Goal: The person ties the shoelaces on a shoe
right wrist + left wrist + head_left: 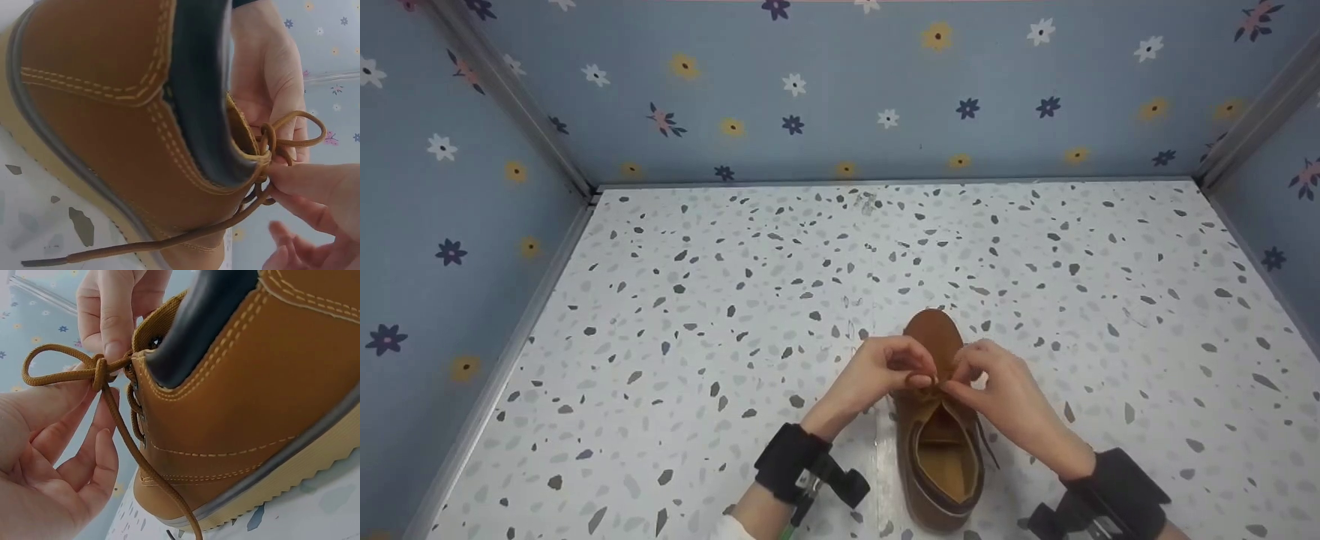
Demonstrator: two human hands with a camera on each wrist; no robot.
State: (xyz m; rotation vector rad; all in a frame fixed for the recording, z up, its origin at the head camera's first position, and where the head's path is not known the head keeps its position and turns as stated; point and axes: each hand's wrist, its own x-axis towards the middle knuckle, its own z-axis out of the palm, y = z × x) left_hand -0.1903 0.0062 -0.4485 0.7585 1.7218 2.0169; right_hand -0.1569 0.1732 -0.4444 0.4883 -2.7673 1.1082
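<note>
A tan-brown lace-up boot (934,330) with a dark padded collar (216,315) stands on the table, toe away from me. My left hand (877,371) pinches the brown shoelace (62,376) by a loop beside a knot (100,374) at the top of the lacing. From the other side my right hand (1005,386) pinches lace close to that knot, thumb and index finger together at the top eyelets in the right wrist view. One loose lace end (152,245) hangs down across the boot's side. The lower eyelets are partly hidden by the hands.
The boot rests on a white speckled tabletop (780,300). Blue flower-patterned panels (840,90) rise at the back and both sides. Each wrist wears a black strap with a small camera, the left one (795,461) close beside the boot.
</note>
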